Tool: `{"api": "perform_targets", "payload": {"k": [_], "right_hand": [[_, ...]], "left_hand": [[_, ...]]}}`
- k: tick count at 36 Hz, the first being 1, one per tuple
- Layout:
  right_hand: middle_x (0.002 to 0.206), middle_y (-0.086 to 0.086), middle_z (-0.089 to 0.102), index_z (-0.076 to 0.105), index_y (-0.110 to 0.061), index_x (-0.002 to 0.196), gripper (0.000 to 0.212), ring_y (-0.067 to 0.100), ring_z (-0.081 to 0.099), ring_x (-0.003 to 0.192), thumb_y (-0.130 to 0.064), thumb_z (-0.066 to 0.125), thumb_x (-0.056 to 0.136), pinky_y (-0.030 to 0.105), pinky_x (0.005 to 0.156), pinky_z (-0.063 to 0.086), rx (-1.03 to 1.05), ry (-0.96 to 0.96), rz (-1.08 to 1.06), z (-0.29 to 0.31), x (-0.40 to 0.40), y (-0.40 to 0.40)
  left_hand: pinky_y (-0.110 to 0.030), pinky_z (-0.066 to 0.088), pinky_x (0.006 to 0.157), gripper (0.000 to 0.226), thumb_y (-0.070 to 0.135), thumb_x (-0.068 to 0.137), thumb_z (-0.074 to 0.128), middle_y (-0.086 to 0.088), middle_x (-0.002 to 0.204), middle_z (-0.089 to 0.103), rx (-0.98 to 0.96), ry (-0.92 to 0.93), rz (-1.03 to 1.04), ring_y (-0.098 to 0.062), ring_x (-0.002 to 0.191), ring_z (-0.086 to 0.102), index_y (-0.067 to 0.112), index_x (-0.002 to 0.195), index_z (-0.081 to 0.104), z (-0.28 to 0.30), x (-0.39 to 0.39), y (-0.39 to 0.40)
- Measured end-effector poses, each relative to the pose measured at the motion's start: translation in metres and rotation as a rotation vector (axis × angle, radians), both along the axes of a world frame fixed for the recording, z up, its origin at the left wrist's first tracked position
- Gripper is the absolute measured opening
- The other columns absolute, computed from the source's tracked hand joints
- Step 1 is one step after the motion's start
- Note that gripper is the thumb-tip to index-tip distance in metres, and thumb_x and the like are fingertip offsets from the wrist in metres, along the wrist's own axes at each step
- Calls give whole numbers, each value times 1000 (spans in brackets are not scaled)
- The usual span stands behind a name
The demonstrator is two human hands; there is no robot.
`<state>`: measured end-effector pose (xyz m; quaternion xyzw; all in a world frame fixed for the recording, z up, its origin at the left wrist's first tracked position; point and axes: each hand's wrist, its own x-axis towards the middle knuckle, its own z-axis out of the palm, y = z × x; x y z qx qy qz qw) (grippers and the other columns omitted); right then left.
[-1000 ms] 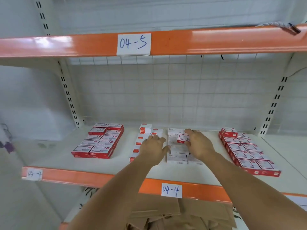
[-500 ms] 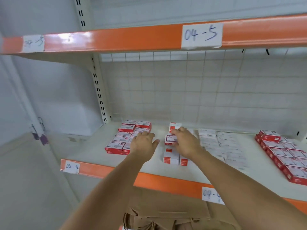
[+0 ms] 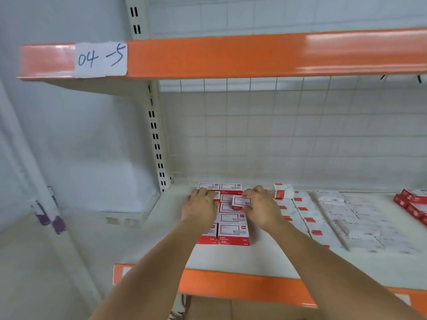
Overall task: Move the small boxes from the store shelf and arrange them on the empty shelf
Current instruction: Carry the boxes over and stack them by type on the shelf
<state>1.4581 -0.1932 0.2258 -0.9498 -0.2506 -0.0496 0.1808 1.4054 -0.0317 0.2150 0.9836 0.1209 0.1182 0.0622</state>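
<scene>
Right hand (image 3: 261,209) pinches small box (image 3: 241,201) above red stack (image 3: 233,225) on shelf (image 3: 231,257); left hand (image 3: 201,206) flat, steadying stack. Advice: lower box square, align edges before release

Premises: shop stockroom. Evidence: orange-edged metal shelf (image 3: 242,285), handwritten bay label (image 3: 101,59), wire-grid back panel (image 3: 288,135), rows of small boxes (image 3: 233,232).

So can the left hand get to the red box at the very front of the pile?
Probably yes. The left hand rests on the pile, holding nothing, and the front red box sits just below it, top uncovered; the right hand is busy holding another small box.
</scene>
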Motion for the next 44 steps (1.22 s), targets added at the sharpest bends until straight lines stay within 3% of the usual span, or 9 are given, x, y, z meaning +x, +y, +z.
{"api": "perform_targets", "payload": {"k": [3, 8, 13, 19, 27, 36, 44], "right_hand": [[129, 2, 49, 49, -22, 133, 44, 21, 51, 119, -25, 62, 91, 38, 96, 48, 36, 26, -23, 1, 1, 11], [140, -3, 44, 40, -23, 140, 52, 17, 53, 120, -13, 59, 92, 22, 86, 47, 93, 75, -60, 0, 5, 21], [140, -3, 45, 39, -22, 138, 54, 18, 51, 122, -15, 62, 90, 27, 90, 48, 148, 110, -106, -3, 6, 22], [126, -4, 55, 52, -24, 120, 34, 18, 57, 110, -27, 65, 89, 31, 89, 52, 119, 74, -127, -6, 10, 23], [133, -1, 48, 58, -19, 119, 25, 15, 60, 106, -16, 59, 94, 13, 74, 39, 145, 43, -112, -2, 15, 28], [132, -1, 51, 55, -19, 126, 32, 21, 56, 112, -27, 57, 95, 29, 86, 47, 144, 10, -126, 2, 12, 4], [116, 2, 61, 61, -18, 118, 25, 21, 54, 110, -21, 50, 95, 33, 87, 48, 92, -56, -247, 7, 15, -85]], "left_hand": [[-37, 28, 112, 40, 31, 102, 37, 0, 143, 43, -22, 7, -25, -20, 136, 31, 24, 141, 43, -3, 2, 8], [-35, 37, 107, 38, 26, 100, 42, 1, 137, 49, -58, -65, -43, -19, 133, 34, 25, 137, 51, -8, 3, 14], [-33, 42, 103, 37, 22, 100, 42, 2, 136, 49, -52, -92, -55, -18, 134, 33, 24, 136, 51, -11, 4, 15], [-30, 44, 97, 32, 25, 99, 45, 3, 128, 57, -62, -140, -60, -14, 125, 42, 20, 129, 55, -9, 8, 12], [-30, 45, 91, 29, 24, 100, 43, 3, 123, 59, -63, -126, -70, -15, 120, 44, 21, 125, 57, -6, 9, 14], [-32, 33, 106, 36, 32, 99, 43, 1, 135, 50, 34, -98, -81, -18, 127, 41, 22, 133, 50, 1, 16, 4], [-33, 34, 104, 36, 33, 99, 42, 1, 135, 50, 28, -89, -146, -18, 128, 39, 22, 133, 50, 6, 22, -57]]}}
